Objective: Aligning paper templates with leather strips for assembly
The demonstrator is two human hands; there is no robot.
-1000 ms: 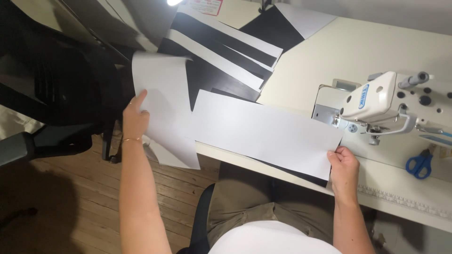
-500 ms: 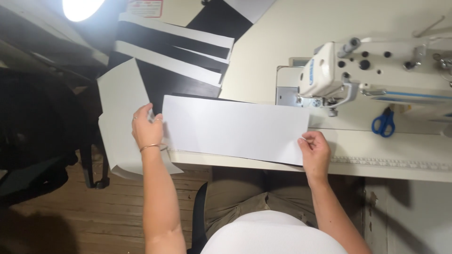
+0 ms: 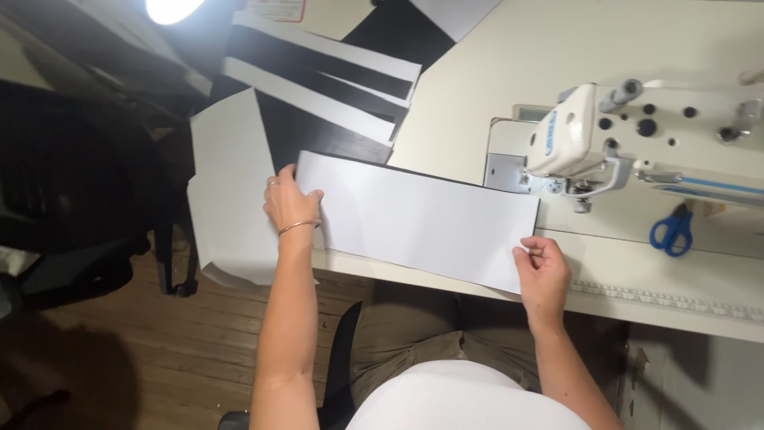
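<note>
Both hands, left hand (image 3: 290, 203) and right hand (image 3: 541, 271), are pinching the white fabric panel (image 3: 418, 219); loosening fingers could be letting the layers shift out of line.

Place: a sewing workshop.
Machine: a white industrial sewing machine (image 3: 593, 139) is set in the table (image 3: 700, 48), just beyond the right hand (image 3: 543, 269).
Tools: blue scissors (image 3: 672, 231) lie right of this hand; a measuring tape (image 3: 676, 301) runs along the table edge.
Material: black and white cut panels (image 3: 318, 80) are stacked beyond the left hand (image 3: 290, 203).
Floor: wood planks (image 3: 159, 350).
</note>
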